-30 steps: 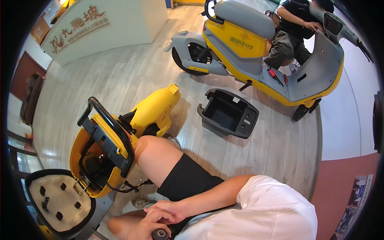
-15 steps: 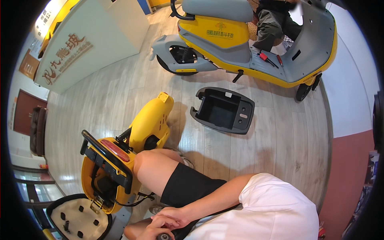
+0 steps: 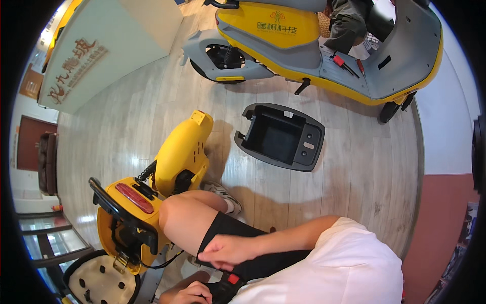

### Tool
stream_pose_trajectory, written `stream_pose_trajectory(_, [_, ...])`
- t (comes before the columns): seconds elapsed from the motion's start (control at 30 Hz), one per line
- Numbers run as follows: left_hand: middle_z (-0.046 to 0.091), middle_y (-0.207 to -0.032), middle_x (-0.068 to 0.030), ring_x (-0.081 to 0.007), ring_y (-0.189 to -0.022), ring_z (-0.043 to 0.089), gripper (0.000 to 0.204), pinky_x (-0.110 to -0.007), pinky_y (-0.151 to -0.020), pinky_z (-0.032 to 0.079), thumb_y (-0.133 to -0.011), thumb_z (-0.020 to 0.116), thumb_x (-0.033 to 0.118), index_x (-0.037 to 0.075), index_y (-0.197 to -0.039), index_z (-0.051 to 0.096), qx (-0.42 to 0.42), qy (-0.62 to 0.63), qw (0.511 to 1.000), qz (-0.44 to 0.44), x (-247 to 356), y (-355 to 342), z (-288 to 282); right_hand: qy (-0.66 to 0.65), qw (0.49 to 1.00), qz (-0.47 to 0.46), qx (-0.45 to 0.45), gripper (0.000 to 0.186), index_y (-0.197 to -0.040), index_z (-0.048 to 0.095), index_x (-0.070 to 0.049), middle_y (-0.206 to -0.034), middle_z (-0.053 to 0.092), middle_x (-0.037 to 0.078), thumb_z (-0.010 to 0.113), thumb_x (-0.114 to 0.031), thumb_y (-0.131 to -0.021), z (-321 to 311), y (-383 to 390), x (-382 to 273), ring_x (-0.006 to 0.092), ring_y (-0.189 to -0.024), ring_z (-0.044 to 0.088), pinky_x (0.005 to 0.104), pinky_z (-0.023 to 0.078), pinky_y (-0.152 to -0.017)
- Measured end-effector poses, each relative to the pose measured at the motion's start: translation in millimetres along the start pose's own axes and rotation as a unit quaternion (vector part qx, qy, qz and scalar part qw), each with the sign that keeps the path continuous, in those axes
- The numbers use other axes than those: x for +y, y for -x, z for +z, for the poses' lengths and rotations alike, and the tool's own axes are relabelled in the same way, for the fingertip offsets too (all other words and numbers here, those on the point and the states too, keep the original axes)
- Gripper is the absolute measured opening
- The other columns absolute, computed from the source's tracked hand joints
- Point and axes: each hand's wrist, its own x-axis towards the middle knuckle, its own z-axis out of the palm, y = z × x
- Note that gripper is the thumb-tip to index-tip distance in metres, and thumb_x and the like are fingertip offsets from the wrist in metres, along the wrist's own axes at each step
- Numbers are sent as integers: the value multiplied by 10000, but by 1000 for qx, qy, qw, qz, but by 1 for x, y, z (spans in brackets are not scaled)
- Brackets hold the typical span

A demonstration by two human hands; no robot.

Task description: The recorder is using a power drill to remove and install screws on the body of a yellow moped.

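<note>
My right hand [image 3: 229, 252] hovers over my black shorts with its fingers curled and thumb and forefinger together; whatever they may pinch is too small to make out. At the lower edge, my left hand [image 3: 193, 294] is closed against a black tool [image 3: 223, 290] with a red square part, its lower portion cut off by the frame. Left of my knee stands a yellow scooter [image 3: 136, 197] with a red tail light [image 3: 134, 198], a black grab rail [image 3: 121, 215] and an opened compartment. Its upturned seat [image 3: 101, 282] shows a pale underside.
A black storage tray [image 3: 277, 137] lies on the wood floor. Beyond it stands another yellow and grey scooter [image 3: 273, 35], with red-handled tools [image 3: 344, 66] on its footboard. Behind that scooter a person in dark trousers [image 3: 349, 23] is partly visible. A white counter [image 3: 126, 45] stands left.
My hands, together before, are now apart: the right has lifted away and the left sits lower. The black tool's red part has come into view. The whole view has shifted slightly.
</note>
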Motion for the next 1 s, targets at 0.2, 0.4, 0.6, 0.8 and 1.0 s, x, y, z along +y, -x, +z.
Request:
stream_pose_trajectory(0.2, [550,-799,-103,-289,-807,512,285,-406,-733,412,-570,758,263,36,-645,603,3,12,1000,-4,-2,-11,-8,317,877,-57,356,439,-729,667,-22,-584,553,21,586,-412,-912,-155,43,-72,100,-578,494,305,446,-565])
stream_pose_trajectory(0.4, [547,-787,-103,-284,-792,514,287,-409,-727,411,-573,754,264,28,-642,606,4,20,1000,-19,1,-17,-14,663,642,221,314,342,-827,699,33,-848,673,221,627,-301,-824,-313,87,-118,364,-811,660,431,525,-711])
stream_pose_trajectory(0.6, [553,-786,-120,-297,-792,514,268,-419,-712,414,-592,738,243,13,-639,608,18,49,998,-19,-3,-21,-17,608,696,365,109,251,-981,688,21,-836,693,161,598,-136,-807,-393,33,-78,287,-749,669,420,538,-663])
stream_pose_trajectory(0.8, [564,-780,-125,-298,-790,514,271,-418,-698,416,-575,743,233,5,-638,611,41,88,992,-76,0,-24,-21,666,595,439,94,183,-889,719,6,-844,702,158,692,12,-709,-393,-9,-71,251,-748,690,390,546,-627])
stream_pose_trajectory(1.0, [567,-736,-137,-298,-748,523,303,-404,-675,413,-508,731,254,7,-650,629,75,139,979,-131,-1,-32,-27,646,635,407,119,178,-847,702,33,-845,690,183,661,35,-674,-473,3,-21,267,-773,693,411,545,-620])
